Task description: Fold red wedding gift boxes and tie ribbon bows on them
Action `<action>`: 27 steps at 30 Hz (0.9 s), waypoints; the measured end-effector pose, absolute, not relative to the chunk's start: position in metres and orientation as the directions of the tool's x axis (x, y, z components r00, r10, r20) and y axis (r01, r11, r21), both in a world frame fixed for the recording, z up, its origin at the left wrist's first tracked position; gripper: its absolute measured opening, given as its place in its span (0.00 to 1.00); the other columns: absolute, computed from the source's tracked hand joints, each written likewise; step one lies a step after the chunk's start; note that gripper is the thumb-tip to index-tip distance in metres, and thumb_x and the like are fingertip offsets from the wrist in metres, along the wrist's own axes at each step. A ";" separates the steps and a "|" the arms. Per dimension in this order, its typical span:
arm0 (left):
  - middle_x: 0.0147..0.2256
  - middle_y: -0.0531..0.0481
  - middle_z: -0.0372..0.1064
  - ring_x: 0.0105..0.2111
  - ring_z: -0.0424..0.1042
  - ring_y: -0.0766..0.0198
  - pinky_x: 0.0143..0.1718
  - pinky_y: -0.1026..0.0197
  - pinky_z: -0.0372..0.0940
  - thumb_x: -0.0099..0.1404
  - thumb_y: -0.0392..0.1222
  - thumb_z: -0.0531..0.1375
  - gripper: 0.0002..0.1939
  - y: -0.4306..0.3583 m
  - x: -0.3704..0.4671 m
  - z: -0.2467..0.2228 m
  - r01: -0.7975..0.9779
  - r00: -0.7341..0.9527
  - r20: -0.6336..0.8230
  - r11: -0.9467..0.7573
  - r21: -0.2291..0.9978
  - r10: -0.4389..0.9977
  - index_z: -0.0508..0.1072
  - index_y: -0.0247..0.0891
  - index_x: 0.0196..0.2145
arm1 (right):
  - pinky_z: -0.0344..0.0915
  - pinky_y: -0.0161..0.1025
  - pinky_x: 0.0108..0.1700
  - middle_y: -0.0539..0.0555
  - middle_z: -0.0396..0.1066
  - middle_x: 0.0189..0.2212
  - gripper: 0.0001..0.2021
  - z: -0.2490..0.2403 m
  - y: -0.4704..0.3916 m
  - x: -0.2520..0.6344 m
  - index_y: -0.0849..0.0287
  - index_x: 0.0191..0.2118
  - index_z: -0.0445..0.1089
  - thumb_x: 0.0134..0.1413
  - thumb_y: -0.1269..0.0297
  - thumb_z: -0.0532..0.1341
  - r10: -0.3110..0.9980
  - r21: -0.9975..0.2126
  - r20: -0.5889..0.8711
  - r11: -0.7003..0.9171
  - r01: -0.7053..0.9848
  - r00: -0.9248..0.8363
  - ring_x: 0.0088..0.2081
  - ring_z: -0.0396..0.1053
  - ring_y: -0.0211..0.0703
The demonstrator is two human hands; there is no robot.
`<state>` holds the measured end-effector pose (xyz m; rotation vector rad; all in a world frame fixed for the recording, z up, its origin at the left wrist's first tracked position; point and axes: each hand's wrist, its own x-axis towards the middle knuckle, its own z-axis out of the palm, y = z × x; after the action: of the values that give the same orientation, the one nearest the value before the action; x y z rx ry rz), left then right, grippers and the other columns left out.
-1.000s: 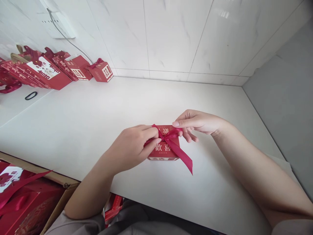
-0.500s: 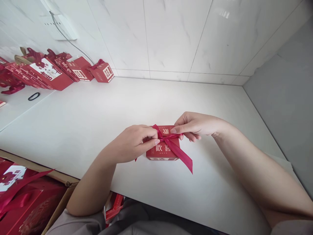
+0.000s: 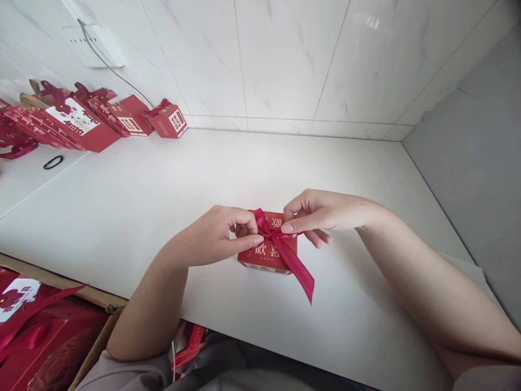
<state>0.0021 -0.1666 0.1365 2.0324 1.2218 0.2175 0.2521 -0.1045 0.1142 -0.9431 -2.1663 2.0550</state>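
A small red box [image 3: 265,259] with white characters rests on the white tabletop. Dark red ribbon [image 3: 296,263] crosses its top in a knot, and one long tail hangs over the near right corner. My left hand [image 3: 220,234] pinches the ribbon between thumb and forefinger at the left of the knot. On the other side, my right hand [image 3: 321,214] has thumb and forefinger closed on the ribbon, its other fingers loosely curled beyond the box's right edge.
Red boxes [image 3: 169,120] and red gift bags [image 3: 97,136] line the wall at the back left. A black band [image 3: 53,162] lies near them. Below the table's left edge, a carton [image 3: 95,331] holds red packages. A grey panel [image 3: 472,136] stands on the right.
The box has tilted slightly and shifted a little left and nearer. The ribbon's tail hangs lower. My right fingers have moved slightly left, closer to the knot.
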 end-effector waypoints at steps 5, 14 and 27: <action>0.26 0.54 0.67 0.27 0.64 0.68 0.31 0.64 0.60 0.66 0.46 0.56 0.12 -0.165 0.002 0.137 0.706 0.526 -0.233 -0.267 0.656 0.818 0.67 0.37 0.27 | 0.59 0.31 0.20 0.48 0.68 0.16 0.19 0.114 -0.105 0.251 0.59 0.25 0.66 0.54 0.48 0.65 0.456 -0.916 -0.371 -0.038 0.399 -0.809 0.18 0.65 0.34; 0.26 0.54 0.66 0.24 0.64 0.69 0.26 0.66 0.58 0.66 0.47 0.55 0.13 -0.166 0.000 0.138 0.712 0.521 -0.292 -0.219 0.667 0.802 0.67 0.38 0.28 | 0.52 0.30 0.18 0.46 0.66 0.13 0.18 0.113 -0.104 0.253 0.58 0.21 0.61 0.57 0.55 0.63 0.481 -0.909 -0.369 -0.007 0.417 -0.795 0.15 0.56 0.30; 0.23 0.54 0.62 0.22 0.58 0.71 0.23 0.67 0.53 0.66 0.48 0.55 0.14 -0.163 -0.004 0.141 0.685 0.534 -0.328 -0.172 0.707 0.779 0.67 0.36 0.26 | 0.57 0.31 0.22 0.46 0.66 0.16 0.19 0.111 -0.103 0.251 0.58 0.23 0.61 0.57 0.53 0.63 0.439 -0.948 -0.308 -0.064 0.312 -0.844 0.18 0.63 0.32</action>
<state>-0.0036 -0.1627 0.1411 1.9062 1.1967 0.1361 0.2515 -0.1026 0.1111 -0.8396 -2.0828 2.0611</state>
